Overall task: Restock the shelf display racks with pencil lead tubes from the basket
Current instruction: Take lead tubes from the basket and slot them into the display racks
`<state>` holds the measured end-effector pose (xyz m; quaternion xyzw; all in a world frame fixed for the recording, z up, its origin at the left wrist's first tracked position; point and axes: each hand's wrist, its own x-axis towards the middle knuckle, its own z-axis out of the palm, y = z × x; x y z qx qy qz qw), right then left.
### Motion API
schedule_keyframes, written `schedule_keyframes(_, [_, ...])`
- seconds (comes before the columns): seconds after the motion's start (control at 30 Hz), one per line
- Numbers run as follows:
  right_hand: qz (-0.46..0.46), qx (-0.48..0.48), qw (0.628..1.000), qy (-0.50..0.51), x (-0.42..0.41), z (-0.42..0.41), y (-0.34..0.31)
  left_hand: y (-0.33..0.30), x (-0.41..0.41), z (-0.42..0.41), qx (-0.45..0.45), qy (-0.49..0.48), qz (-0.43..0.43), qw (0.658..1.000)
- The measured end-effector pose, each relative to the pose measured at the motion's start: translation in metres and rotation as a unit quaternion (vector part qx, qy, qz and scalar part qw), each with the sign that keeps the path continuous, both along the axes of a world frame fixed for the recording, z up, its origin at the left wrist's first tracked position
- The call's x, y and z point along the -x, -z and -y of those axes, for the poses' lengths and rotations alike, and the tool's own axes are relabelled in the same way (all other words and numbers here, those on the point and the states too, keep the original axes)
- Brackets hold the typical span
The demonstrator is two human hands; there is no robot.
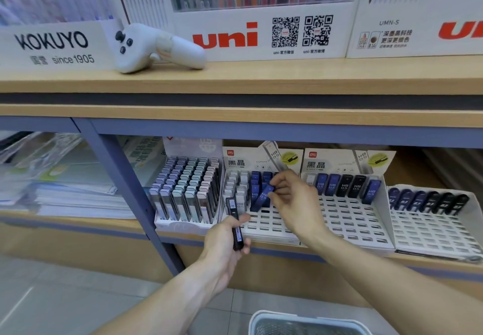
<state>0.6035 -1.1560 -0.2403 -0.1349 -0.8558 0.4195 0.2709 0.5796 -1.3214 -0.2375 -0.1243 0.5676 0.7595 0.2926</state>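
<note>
My left hand grips a black pencil lead tube, held upright in front of the white display rack on the lower shelf. My right hand pinches the top of a blue lead tube that leans tilted among other blue tubes in that rack's back rows. White tubes fill the rack's left columns. A second rack to the right holds blue and black tubes along its back row. The basket, white and meshed, shows at the bottom edge; its contents are hidden.
A third rack with dark tubes stands at the far right. A full rack of pastel-capped tubes sits left of the working rack. A white controller lies on the upper wooden shelf. Stacked papers fill the left compartment behind a blue-grey post.
</note>
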Motion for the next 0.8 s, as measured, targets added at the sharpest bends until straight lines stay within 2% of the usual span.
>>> schedule_keyframes(0.43, [0.006,-0.118,0.988,-0.095,0.011,-0.003,0.006,0.003,0.0,0.005,0.043,0.045,-0.067,0.996])
schedule_keyframes(0.6, [0.024,-0.108,0.99,-0.084,0.002,0.0,0.0,0.001,-0.002,0.003,0.095,0.057,-0.131,0.985])
schedule_keyframes(0.67, [0.039,-0.055,0.997,-0.045,-0.003,0.003,-0.009,-0.001,-0.004,0.003,0.113,0.062,-0.175,0.976])
schedule_keyframes(0.73, [0.091,0.088,0.992,-0.024,-0.009,0.006,-0.021,-0.003,-0.005,0.001,0.114,0.068,-0.211,0.969])
schedule_keyframes(0.8, [0.174,0.267,0.947,-0.045,-0.02,0.007,-0.031,-0.004,-0.006,0.0,0.109,0.078,-0.236,0.962])
